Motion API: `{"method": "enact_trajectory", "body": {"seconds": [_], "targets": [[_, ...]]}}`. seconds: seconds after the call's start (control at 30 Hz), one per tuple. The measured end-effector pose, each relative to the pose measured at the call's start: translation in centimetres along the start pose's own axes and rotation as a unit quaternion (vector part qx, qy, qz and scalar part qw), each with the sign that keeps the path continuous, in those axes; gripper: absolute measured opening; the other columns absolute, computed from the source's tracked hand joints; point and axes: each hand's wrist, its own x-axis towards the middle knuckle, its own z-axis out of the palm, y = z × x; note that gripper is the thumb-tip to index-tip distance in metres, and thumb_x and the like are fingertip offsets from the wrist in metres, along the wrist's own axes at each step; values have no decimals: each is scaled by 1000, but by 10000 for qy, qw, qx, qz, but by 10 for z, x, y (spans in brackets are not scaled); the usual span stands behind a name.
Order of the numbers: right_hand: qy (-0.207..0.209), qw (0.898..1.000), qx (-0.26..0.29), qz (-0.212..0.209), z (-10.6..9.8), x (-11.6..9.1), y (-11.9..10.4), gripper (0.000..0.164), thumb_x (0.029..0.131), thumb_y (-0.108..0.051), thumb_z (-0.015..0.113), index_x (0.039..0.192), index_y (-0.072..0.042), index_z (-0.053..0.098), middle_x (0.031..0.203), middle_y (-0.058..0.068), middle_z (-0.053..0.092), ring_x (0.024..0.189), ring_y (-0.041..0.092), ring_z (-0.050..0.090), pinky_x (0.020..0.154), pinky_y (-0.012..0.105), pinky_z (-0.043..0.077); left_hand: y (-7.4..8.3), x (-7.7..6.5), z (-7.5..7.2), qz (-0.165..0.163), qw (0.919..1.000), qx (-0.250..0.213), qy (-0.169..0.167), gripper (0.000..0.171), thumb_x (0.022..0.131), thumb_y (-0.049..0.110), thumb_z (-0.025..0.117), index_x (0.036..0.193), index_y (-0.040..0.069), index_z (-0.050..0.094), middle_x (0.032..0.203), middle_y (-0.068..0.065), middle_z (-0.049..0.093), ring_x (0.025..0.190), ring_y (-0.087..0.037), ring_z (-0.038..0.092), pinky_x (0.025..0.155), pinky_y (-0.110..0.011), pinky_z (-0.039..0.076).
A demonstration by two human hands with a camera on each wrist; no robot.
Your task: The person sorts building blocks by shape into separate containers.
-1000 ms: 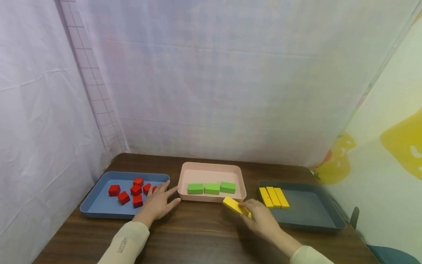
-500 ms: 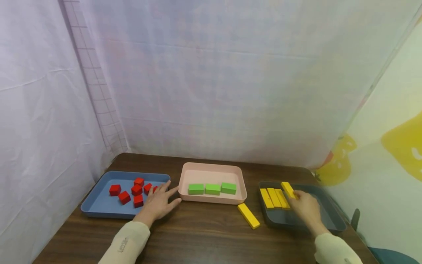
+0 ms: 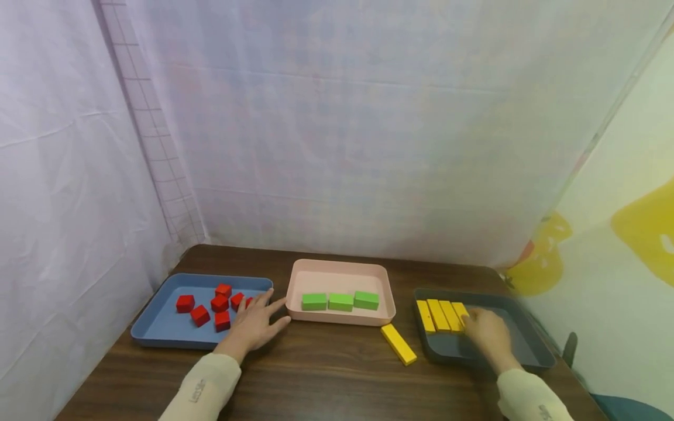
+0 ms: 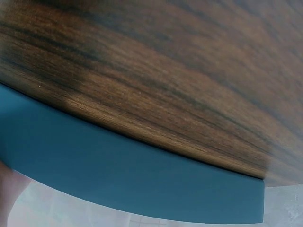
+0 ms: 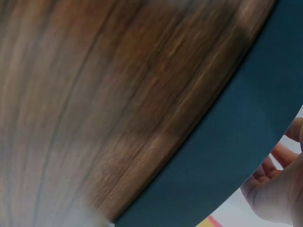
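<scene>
My left hand (image 3: 251, 326) has its fingers spread over the right end of the blue tray (image 3: 163, 327), covering part of a red cube there. Several red cubes (image 3: 200, 316) lie scattered in that tray. Over the dark grey tray (image 3: 521, 333), my right hand (image 3: 488, 336) pinches a yellow block (image 3: 460, 311), set down beside a row of three yellow blocks (image 3: 439, 316). A loose yellow block (image 3: 398, 345) lies slanted on the table. The right wrist view shows the tray's outer wall (image 5: 218, 146) and curled fingers behind it; the block is hidden there.
Between the two trays stands a pink tray (image 3: 337, 278) with three green blocks (image 3: 341, 302) in a row. The trays sit on a dark wooden table (image 3: 326, 374). White curtains (image 3: 342, 146) hang behind and to the left.
My right hand let go of one yellow block on the table, moved right into the grey tray, and lowered another yellow block beside the row. The left hand stayed put.
</scene>
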Motion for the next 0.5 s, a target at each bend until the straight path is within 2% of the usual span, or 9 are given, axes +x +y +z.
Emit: {"method": "enact_trajectory", "body": {"seconds": [0.1,0.17,0.33,0.5], "targets": [[92,10000,11,-37,2,0,-7,38,95,-18,55,118,11,64,112,32,65,101,53,60,81,62,49,0,0,0,17,10000,3,13,60,97,54,54,148,25,49,158,-16,31,142,-42,30,114,-67,8],[106,9999,66,-68,3,0,-13,39,96,-18,55,119,12,63,114,32,64,104,53,60,83,62,48,0,1,0,23,10000,18,16,60,97,54,54,148,25,49,158,-16,31,142,-42,30,113,-68,8],[185,9985,380,-362,6,-4,-37,38,96,-18,59,120,10,64,112,29,67,99,49,63,80,60,50,-1,1,0,24,10000,24,3,60,96,55,54,148,25,49,159,-16,31,142,-42,30,114,-67,7],[251,9946,779,-633,11,-14,-70,36,95,-18,64,120,7,66,107,24,70,90,38,68,74,52,55,-1,-1,1,91,9999,-12,81,59,97,53,55,148,24,50,158,-16,32,142,-42,30,113,-68,8]]}}
